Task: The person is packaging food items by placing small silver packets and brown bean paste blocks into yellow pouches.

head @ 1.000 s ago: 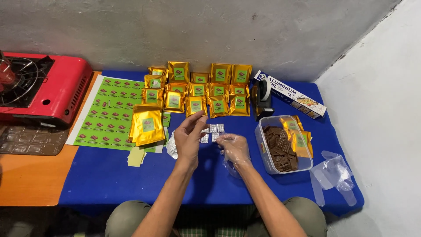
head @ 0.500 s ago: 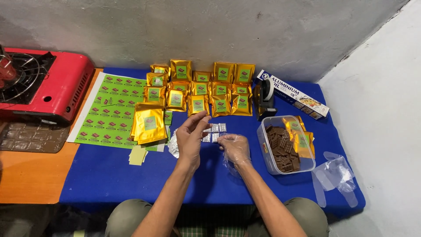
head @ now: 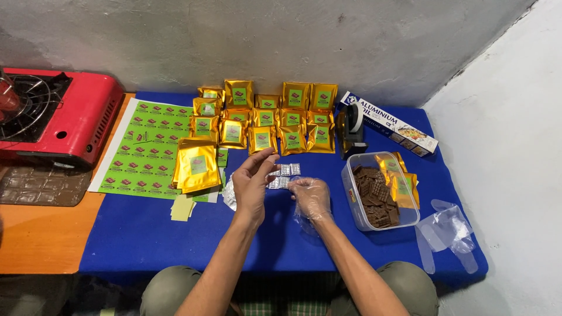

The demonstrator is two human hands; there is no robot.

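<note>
1 stove (head: pixel 55 117), 1 tub (head: pixel 383 190), 2 hands (head: pixel 252 187)
</note>
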